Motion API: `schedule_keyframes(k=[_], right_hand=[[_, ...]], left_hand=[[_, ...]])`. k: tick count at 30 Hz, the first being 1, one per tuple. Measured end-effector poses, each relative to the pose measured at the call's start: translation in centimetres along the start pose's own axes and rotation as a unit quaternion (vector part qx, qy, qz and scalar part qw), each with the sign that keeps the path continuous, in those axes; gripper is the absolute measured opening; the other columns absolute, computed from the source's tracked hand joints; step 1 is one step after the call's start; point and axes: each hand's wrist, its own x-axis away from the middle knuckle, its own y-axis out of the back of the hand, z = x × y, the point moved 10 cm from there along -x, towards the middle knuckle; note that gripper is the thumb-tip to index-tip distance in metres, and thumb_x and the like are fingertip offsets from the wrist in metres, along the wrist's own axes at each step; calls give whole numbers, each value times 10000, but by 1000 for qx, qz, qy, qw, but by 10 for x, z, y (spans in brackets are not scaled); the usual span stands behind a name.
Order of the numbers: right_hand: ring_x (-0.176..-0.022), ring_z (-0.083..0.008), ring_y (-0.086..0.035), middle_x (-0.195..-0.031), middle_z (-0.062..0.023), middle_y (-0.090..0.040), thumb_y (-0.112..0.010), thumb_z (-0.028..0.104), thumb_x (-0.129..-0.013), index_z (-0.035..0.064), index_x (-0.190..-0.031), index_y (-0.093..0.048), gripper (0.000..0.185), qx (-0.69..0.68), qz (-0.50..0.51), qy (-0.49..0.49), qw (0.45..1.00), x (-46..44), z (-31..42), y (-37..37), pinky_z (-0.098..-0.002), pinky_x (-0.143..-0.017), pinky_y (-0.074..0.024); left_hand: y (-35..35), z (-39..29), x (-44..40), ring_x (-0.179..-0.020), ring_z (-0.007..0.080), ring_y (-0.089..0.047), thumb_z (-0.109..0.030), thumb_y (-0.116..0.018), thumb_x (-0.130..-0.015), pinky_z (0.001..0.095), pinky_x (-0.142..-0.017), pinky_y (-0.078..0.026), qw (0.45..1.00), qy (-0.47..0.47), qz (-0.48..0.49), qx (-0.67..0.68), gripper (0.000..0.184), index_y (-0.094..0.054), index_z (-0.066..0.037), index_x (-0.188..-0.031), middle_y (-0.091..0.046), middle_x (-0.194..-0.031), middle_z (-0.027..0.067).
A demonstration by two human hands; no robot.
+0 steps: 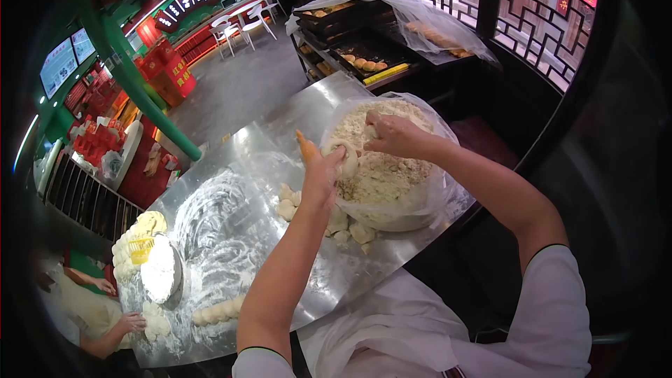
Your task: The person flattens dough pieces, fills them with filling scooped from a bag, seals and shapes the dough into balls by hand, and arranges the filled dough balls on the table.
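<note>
Dough piece [348, 165] in left hand [323, 171], at left edge of filling bowl [399, 222]; roundish, long axis and facing unclear. Left thumb presses it, other fingers partly spread; right hand [393, 133] has fingers curled at filling [388, 171], can't tell if gripping any.

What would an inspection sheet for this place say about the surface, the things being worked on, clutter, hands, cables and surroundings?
Surface: metal table, dusted and smeared with flour.
Job's things: large bowl of crumbly mix, plastic around its rim; dough pieces beside it.
Clutter: small bowl of white powder; yellow scraper; dough roll.
Hands: left hand holds a dough piece; right hand is at the mix, grip unclear.
Cables: nothing seen that is clearly a cable.
Surroundings: co-worker's hand at the table's far left; baked buns on trays behind; white chairs beyond.
</note>
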Motion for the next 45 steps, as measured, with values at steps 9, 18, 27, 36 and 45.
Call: schedule_keyframes(k=[9, 18, 27, 36, 45], right_hand=[[-975, -323, -618, -1007, -177, -620, -708, 33, -828, 13, -1161, -529, 379, -145, 13, 96, 985, 24, 33, 22, -409, -858, -490], [-882, -352, -640, -931, -176, -632, -665, 0, -853, 12, -1051, -561, 225, -84, -82, 155, 981, 28, 45, 16, -388, -768, -509], [-948, -359, -621, -1113, -150, -602, -684, 115, -856, 26, -963, -639, 146, 108, -47, 91, 989, 24, 8, 15, -426, -869, -494], [-1274, -398, -529, -1406, -220, -521, -711, 289, -913, 27, -1408, -490, 602, -38, -63, 98, 992, 31, 71, 8, -457, -1066, -427], [-1510, -361, -222, -1603, -199, -288, -709, 499, -865, -33, -1537, -261, 967, 38, -27, 214, 976, 25, 172, -84, -474, -1220, -234]], left_hand=[[-31, 16, -12, -970, 164, -638, -250, -636, -981, 321, -854, -512, 997, 57, 38, 17, 326, -591, -2, -1188, -655, -1070, 73], [-37, 12, -9, -932, 160, -652, -104, -691, -923, 298, -836, -531, 997, -32, 67, 17, 319, -592, -2, -1209, -661, -1059, 72], [-4, -7, 6, -922, 273, -693, 21, -629, -893, 315, -653, -561, 998, -29, 21, 51, 341, -568, 22, -1229, -641, -1058, 134], [32, -13, 32, -1036, 308, -672, -67, -618, -936, 366, -813, -583, 982, 11, -20, 188, 341, -562, 0, -1266, -623, -1139, 154], [87, -13, 70, -1226, 314, -590, -364, -389, -1095, 494, -997, -525, 973, -14, -27, 230, 470, -458, -13, -1400, -556, -1352, 166]])
